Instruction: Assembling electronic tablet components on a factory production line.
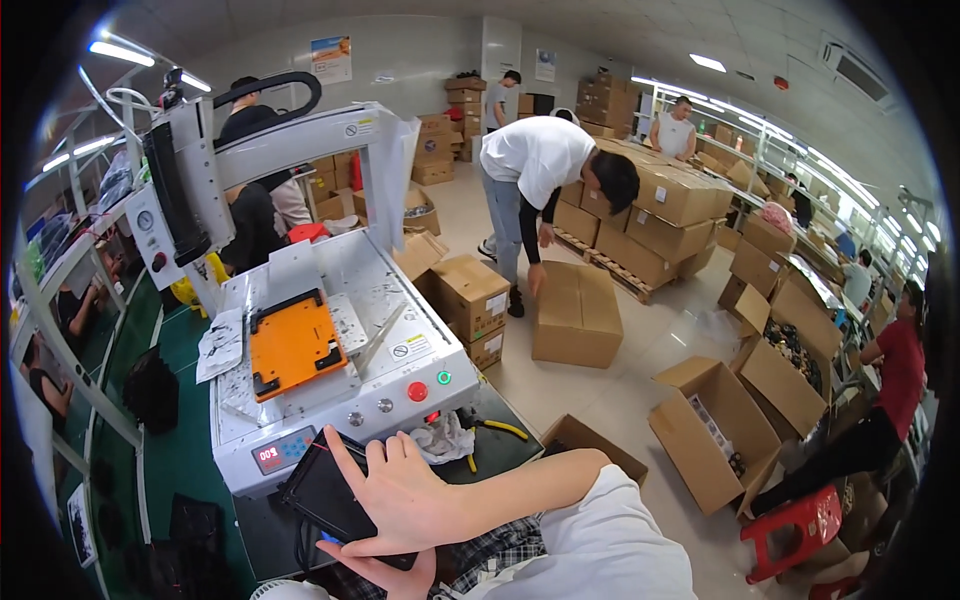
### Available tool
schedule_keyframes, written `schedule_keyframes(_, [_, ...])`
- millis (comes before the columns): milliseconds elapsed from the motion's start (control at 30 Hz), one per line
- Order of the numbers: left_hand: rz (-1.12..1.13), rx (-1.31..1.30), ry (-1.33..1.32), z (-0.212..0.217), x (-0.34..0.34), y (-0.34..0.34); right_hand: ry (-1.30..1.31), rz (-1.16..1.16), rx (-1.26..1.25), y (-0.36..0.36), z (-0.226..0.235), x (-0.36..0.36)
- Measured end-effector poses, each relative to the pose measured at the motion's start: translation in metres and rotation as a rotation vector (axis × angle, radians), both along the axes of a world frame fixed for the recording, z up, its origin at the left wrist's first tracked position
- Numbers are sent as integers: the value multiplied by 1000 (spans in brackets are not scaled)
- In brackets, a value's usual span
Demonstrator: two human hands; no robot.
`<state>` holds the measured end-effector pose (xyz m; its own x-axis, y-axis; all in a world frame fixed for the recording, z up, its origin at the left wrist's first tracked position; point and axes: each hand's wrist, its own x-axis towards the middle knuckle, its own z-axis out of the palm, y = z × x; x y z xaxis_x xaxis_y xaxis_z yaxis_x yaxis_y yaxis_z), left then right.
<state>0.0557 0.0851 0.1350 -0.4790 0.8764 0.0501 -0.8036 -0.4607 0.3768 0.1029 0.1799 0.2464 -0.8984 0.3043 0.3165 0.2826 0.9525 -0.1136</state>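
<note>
A flat black rectangular casing (337,487) is tilted close to my body, in front of the white benchtop machine (235,474). Across its top spreads my right hand (405,490), index finger stretched along the far edge and thumb at the near edge, gripping it. My left hand (400,574) supports the casing from below, partly hidden by it and by my right hand. A small blue glow shows near the thumb. On the machine's bed lies an orange plate (296,345) with black pieces around its edges.
Yellow-handled pliers (500,428) and crumpled white tissue (442,440) lie by the machine's front right. A red button (417,391) sits on its panel. Beyond, a person in white (540,150) bends over a cardboard box (577,315). A red stool (795,532) stands at right.
</note>
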Motion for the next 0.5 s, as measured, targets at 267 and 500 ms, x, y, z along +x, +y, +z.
schedule_keyframes(267, [55,-41,-104,15,-7,-3,-127,-3,-378,31,31,10])
schedule_keyframes(500, [-150,102,-80,30,-15,-7,78,488,-122,70,39,6])
